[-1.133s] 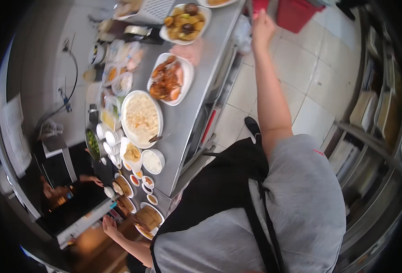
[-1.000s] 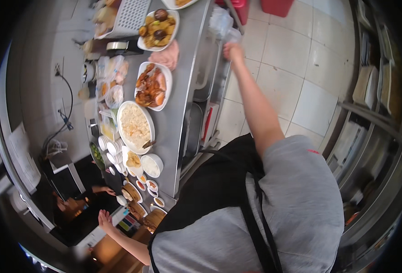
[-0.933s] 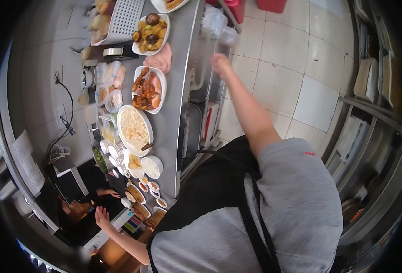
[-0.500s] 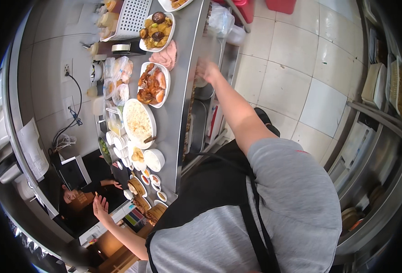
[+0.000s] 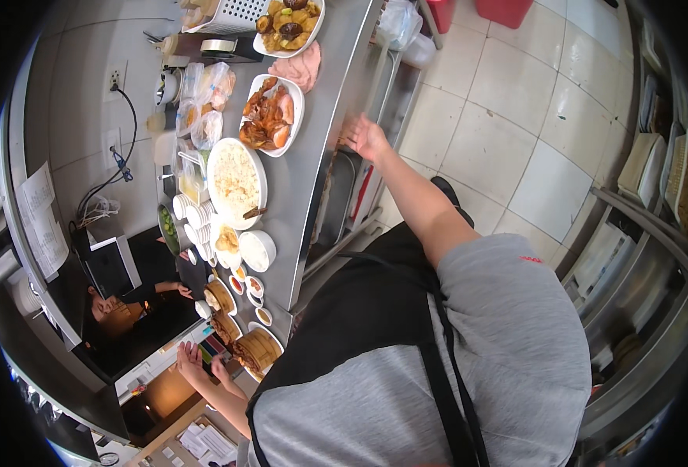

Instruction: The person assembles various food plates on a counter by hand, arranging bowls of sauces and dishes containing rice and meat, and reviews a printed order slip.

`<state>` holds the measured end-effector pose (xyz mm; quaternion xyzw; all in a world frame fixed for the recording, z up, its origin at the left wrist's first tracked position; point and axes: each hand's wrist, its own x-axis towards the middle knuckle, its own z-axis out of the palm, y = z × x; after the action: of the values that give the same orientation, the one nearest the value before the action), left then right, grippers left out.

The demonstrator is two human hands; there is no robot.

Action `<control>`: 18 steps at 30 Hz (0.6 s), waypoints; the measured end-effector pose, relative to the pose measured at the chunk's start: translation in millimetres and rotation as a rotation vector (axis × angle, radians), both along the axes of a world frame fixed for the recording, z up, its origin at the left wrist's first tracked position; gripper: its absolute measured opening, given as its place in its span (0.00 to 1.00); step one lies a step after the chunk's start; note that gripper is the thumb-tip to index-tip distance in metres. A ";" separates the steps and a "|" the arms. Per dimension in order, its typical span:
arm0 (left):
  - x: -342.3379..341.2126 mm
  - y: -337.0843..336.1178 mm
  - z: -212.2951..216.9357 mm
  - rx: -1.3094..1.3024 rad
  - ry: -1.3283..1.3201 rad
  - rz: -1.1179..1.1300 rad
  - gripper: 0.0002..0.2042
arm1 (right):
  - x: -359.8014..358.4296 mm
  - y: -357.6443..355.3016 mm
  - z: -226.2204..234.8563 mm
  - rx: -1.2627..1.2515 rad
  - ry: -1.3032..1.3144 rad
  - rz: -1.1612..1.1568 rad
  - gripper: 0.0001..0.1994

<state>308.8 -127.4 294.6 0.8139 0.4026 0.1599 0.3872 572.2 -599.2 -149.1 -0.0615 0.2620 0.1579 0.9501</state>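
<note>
My right hand [image 5: 365, 138] is beside the front edge of the steel counter [image 5: 301, 167], above lower shelving. Its fingers are apart and I see nothing in it. My left hand [image 5: 191, 359] is raised near the bamboo steamers [image 5: 262, 348], fingers stretched and nothing visible in them. Close beside it shows another hand [image 5: 221, 372]; whose it is, I cannot tell. Along the counter sit a plate of fried rice [image 5: 236, 180], a dish of browned poultry pieces [image 5: 272, 115], a dish with mushrooms [image 5: 293, 29], a white bowl [image 5: 258, 251] and small sauce dishes [image 5: 255, 286].
A pink cloth [image 5: 303, 68] lies between two dishes. Stacked white cups [image 5: 197, 214] and plastic bags of food [image 5: 206, 128] line the wall side. A person [image 5: 114, 305] stands beyond the hatch. Red bins [image 5: 503, 11] and shelves [image 5: 632, 257] flank the tiled floor [image 5: 507, 101].
The view has shifted, so the far dishes sit higher in it. My left hand has come down and right, nearer the steamers. Another hand now shows beside it. My right hand stays by the counter edge.
</note>
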 end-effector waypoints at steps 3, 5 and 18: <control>-4.9 5.3 -3.8 0.005 0.000 0.027 0.21 | -7.5 8.0 -3.5 0.020 0.010 0.036 0.23; -8.3 11.7 -6.5 -0.037 -0.052 0.016 0.22 | -12.0 16.3 -7.0 0.041 -0.042 0.062 0.21; -18.4 19.6 1.0 -0.076 -0.076 -0.119 0.19 | -36.7 54.0 -22.9 0.035 -0.037 0.238 0.11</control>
<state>290.3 -107.8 295.6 0.8145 0.3442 0.1519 0.4416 535.6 -545.3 -172.0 -0.0785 0.2326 0.2730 0.9302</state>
